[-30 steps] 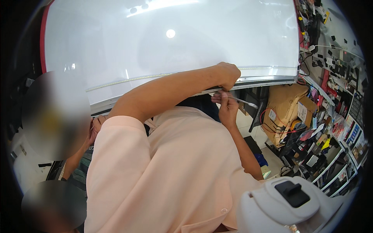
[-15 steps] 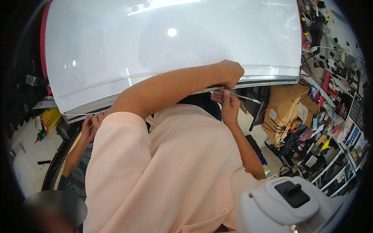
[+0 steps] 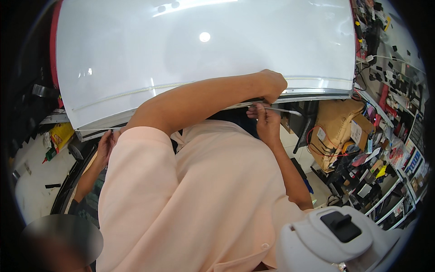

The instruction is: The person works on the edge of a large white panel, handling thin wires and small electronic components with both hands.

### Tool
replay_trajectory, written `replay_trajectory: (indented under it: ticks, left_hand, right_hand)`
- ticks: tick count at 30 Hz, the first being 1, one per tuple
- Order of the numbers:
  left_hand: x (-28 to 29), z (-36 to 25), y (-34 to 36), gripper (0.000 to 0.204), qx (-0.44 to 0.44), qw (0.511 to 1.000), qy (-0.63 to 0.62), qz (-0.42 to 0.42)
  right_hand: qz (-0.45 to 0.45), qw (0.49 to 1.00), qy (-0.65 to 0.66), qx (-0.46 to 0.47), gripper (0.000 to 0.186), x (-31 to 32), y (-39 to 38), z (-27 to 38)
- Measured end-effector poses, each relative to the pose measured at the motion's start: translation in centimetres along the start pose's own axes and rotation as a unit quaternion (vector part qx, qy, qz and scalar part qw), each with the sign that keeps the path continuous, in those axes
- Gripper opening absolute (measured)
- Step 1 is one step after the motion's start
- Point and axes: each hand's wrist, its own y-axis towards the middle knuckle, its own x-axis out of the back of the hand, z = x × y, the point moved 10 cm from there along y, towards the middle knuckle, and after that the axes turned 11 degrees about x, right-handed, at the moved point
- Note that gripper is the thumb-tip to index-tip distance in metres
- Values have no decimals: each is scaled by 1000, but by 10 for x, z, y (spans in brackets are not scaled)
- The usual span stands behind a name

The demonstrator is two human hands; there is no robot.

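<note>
At far left, pale floor (image 3: 38, 181) and, nearer the panel, a yellow packet (image 3: 62, 133). Then a red edge (image 3: 54, 50) bordering a broad, glossy white panel (image 3: 131, 41), bright with lamp reflections, a thin pale strip (image 3: 129, 93) along its near side. By the near-left corner, a co-worker's hand (image 3: 105, 146). Past the middle, left hand (image 3: 273, 85) curled at the near edge, fingertips hidden; cannot tell whether clamped on anything. Just below, right hand (image 3: 266, 119) pinched on a slender white rod (image 3: 283, 110), free end pointing right. Farther right, a brown package (image 3: 333, 120), then crowded racks (image 3: 385, 199).
</note>
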Motion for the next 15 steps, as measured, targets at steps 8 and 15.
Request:
replay_trajectory:
  ticks: [8,15]
  left_hand:
    - [-3,3,-2,27,28,998,20,46]
    - [-6,2,-4,18,12,998,24,56]
  right_hand:
    - [-88,948,290,-93,33,-1,-9,-38]
    - [-1,998,55,25,31,-3,-3,-5]
